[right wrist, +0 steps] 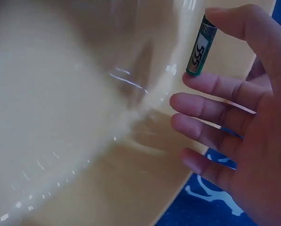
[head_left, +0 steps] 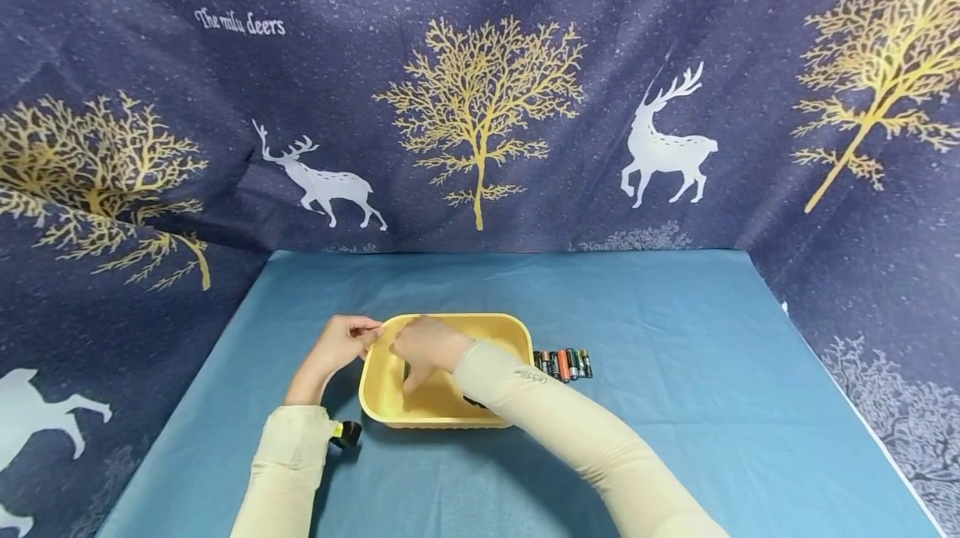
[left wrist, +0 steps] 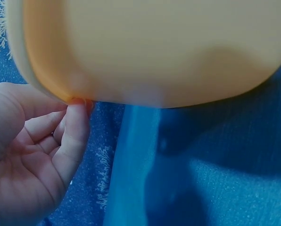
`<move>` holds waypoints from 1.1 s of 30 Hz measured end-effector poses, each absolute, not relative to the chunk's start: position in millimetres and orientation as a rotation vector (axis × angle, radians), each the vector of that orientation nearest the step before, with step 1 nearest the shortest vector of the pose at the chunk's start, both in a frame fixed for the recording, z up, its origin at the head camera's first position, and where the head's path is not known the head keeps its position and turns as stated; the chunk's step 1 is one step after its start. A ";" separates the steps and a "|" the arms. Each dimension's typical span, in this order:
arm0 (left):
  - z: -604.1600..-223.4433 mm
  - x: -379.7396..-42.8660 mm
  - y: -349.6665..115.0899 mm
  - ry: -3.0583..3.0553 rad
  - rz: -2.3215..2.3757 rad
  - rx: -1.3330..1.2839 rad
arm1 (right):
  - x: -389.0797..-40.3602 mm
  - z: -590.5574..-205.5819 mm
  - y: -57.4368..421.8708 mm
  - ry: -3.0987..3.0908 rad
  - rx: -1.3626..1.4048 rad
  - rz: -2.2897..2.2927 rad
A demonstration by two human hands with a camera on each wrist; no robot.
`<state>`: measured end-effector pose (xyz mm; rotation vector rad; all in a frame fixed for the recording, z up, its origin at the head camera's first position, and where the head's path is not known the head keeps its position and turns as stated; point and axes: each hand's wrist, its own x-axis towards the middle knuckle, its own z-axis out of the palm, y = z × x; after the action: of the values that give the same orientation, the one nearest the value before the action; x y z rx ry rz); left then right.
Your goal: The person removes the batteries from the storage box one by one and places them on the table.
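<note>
A yellow plastic basin (head_left: pixel 446 420) stands on the blue cloth. My left hand (head_left: pixel 339 352) pinches its rim at the far left corner, thumb against fingers, as the left wrist view shows. My right hand (head_left: pixel 429 348) is inside the basin toward its left end. Between its thumb and index fingertip it holds a small green battery (right wrist: pixel 201 49) marked 555 by its two ends; the other fingers are spread. In the head view that hand mostly hides the battery. The right forearm covers part of the basin's right side.
Several batteries (head_left: pixel 564 365) in black, orange and green lie side by side in a row just right of the basin, partly behind the right sleeve. Blue cloth (head_left: pixel 675 330) covers the table. A dark patterned curtain (head_left: pixel 480 122) hangs behind.
</note>
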<state>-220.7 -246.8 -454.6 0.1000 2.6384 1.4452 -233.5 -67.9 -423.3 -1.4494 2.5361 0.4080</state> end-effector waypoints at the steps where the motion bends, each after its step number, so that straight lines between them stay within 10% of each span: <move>1: -454.7 -220.7 -246.9 2.639 1.440 0.096 | -232.7 -420.7 -66.5 2.536 -1.441 0.417; 33: -455.2 -220.6 -249.1 2.619 1.455 0.091 | -225.5 -380.7 2.8 2.650 -1.358 0.262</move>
<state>-220.6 -249.1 -455.2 0.0907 2.6190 1.4549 -225.5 2.8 -380.7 -1.3579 2.6503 0.2620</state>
